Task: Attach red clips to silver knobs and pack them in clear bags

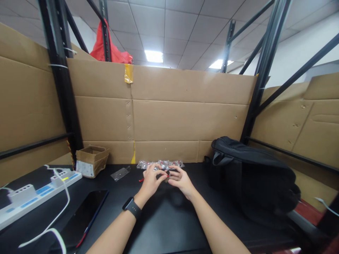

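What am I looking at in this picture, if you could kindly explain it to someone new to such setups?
There is no machine here: a person works with two bare hands, seen by one camera worn on the head. On the black tabletop, from left to right, lie a power strip, a dark flat device, an open cardboard box, a clear packet, some shiny small bags and a black bag. The left hand pinches a small item with some red, too small to identify; the right hand is beside it.
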`<state>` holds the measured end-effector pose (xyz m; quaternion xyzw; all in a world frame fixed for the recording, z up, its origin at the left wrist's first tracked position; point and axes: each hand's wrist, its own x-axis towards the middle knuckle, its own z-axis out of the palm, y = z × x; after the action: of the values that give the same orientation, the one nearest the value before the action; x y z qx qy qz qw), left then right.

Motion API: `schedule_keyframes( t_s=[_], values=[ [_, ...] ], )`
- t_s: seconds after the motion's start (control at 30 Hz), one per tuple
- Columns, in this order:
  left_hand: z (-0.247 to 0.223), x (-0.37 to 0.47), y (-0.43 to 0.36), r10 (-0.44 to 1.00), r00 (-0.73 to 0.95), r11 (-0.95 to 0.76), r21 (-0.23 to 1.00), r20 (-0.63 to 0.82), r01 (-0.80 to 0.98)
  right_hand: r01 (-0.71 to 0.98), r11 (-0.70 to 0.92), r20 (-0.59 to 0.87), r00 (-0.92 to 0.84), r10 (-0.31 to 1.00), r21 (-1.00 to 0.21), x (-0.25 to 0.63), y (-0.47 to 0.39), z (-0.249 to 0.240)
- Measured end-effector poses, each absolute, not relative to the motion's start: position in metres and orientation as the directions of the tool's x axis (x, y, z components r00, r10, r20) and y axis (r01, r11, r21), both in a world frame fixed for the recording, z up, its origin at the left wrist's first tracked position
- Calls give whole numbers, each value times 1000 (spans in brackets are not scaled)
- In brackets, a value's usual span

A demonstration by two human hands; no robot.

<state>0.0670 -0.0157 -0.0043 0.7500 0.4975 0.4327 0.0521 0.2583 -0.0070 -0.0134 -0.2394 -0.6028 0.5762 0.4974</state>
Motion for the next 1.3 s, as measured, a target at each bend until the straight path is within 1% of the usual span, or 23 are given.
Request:
schedule_keyframes(
  t_s=[0.2,0.3,0.43,0.6,0.7,0.9,1.03,1.1,1.17,1.3],
  values=[
    [-3,70,-19,751,144,-502,416,644,759,-224,257,324,-354,877,-940,257,-6,-16],
    [-2,73,-20,733,143,-509,396,665,764,-207,261,320,-341,884,-943,256,-6,-17],
    [-1,76,-23,727,113,-501,411,677,761,-206,269,327,-345,880,-941,255,-8,-14],
    [-1,76,-22,753,62,-480,482,655,733,-241,267,337,-326,883,-933,254,-10,-11],
    [-4,75,-20,761,62,-487,506,645,711,-230,262,328,-321,889,-937,253,-9,-12],
    [-9,76,-18,744,80,-510,485,664,710,-199,273,324,-297,898,-941,251,-6,-15],
    [-7,77,-17,737,64,-495,473,673,729,-166,264,303,-285,909,-950,250,-3,-16],
    [-7,77,-17,736,67,-491,464,673,737,-130,282,308,-280,909,-950,251,-1,-17],
    [-7,77,-17,739,76,-490,457,669,742,-66,338,342,-274,899,-939,252,1,-19],
    [-9,77,-17,748,106,-497,447,655,744,130,498,458,-250,853,-857,254,1,-18]
  ],
)
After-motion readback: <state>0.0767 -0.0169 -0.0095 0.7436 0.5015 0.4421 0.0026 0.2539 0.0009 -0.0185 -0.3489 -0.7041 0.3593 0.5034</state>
